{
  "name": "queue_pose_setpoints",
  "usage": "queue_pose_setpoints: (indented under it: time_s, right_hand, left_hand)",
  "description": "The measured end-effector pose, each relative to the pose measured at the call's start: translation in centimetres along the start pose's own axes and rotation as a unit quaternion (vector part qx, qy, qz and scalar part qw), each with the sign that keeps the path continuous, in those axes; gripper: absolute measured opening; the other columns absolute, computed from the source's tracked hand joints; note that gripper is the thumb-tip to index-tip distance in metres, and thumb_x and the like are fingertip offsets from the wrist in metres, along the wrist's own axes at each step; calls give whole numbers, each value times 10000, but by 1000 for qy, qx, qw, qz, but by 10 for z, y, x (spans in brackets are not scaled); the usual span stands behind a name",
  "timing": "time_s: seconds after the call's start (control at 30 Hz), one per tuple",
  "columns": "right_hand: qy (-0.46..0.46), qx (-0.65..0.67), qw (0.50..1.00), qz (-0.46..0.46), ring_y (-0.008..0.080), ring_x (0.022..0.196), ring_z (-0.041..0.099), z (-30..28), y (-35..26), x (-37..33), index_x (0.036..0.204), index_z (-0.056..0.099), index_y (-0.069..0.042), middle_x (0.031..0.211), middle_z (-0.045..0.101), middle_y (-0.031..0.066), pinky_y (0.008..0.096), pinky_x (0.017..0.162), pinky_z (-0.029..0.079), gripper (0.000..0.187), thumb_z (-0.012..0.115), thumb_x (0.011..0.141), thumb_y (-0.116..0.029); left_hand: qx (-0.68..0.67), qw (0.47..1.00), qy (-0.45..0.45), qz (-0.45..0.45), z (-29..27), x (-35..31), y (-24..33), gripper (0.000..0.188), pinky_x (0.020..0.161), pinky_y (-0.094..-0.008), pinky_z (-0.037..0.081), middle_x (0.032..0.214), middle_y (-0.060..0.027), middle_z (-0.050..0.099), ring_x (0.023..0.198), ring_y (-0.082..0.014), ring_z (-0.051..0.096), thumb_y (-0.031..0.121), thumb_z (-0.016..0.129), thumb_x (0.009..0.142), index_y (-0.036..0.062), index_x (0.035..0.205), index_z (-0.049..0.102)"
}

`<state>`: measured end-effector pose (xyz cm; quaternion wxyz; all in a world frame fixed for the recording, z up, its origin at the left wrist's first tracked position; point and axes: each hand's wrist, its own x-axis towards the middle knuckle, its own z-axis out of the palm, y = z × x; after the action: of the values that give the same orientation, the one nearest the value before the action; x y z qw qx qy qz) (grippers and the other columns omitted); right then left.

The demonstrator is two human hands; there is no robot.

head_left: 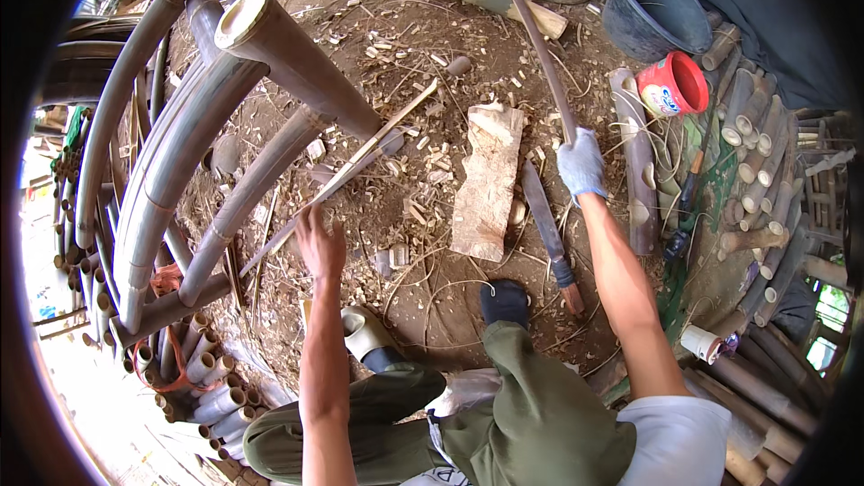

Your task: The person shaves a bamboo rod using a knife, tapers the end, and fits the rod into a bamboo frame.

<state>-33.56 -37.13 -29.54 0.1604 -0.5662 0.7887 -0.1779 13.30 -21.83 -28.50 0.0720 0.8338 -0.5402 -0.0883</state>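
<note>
Head view: my right grip (582, 165) wraps brown pole (538, 36); left grip (321, 243) half-curls at pale strip (393, 123), hold unclear; steady control advisable.

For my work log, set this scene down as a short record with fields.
Left hand: bare, at a pale split strip; grip unclear
Right hand: gloved, closed around a long brown pole
Ground: wood slab, knife to its right, scattered chips
Upper right: red bucket, dark basin
Left side: bamboo frame
</note>
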Motion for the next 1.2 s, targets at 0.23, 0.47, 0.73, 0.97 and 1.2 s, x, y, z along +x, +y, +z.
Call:
queue_pose_setpoints:
  time_s: [0.23, 0.47, 0.73, 0.97, 1.2]
  right_hand:
    - [-3, 77, 996, -51, 335, 951, 581, -55, 31, -100, 1151, 566, 40, 1017, 585, 206, 437, 871, 460, 320, 561, 900, -159]
    - [1, -48, 998, 29, 385, 1148, 561, -79, 74, -153, 1297, 512, 30, 1206, 572, 259, 448, 1013, 433, 502, 652, 877, -206]
    - [-250, 657, 691, 169, 267, 823, 709, -94, -59, -110, 1404, 434, 35, 1111, 665, 214, 406, 794, 601, 641, 483, 1031, -484]
    - [-240, 734, 605, 192, 271, 825, 664, -86, -107, -111, 1106, 619, 8, 973, 682, 169, 436, 738, 558, 676, 423, 996, -630]
    - [-182, 785, 559, 198, 244, 677, 556, -83, -121, -127, 727, 554, -103, 690, 528, 64, 430, 695, 501, 729, 337, 937, -766]
  left_hand:
    - [72, 985, -41, 149, 29, 86, -4, 330, 931, -453, 480, 1229, -105, 590, 1148, -305, 562, 285, 640, 924, 76, 1172, 575]
    - [-185, 944, -146, 231, 4, 53, 11, 188, 514, -408, 494, 743, -128, 647, 536, -216, 567, 204, 546, 955, 44, 1016, 624]
    - [-314, 850, -307, 292, -105, -17, 69, 232, 600, -399, 521, 732, -159, 651, 643, -293, 658, 134, 632, 844, -6, 1029, 632]
    - [-287, 841, -270, 371, -113, -35, 75, 192, 530, -412, 490, 637, -124, 588, 551, -310, 608, 105, 646, 750, 28, 925, 624]
    - [-219, 836, -175, 473, -98, -49, 84, 198, 536, -405, 507, 735, -119, 637, 573, -300, 620, 98, 622, 728, 37, 911, 577]
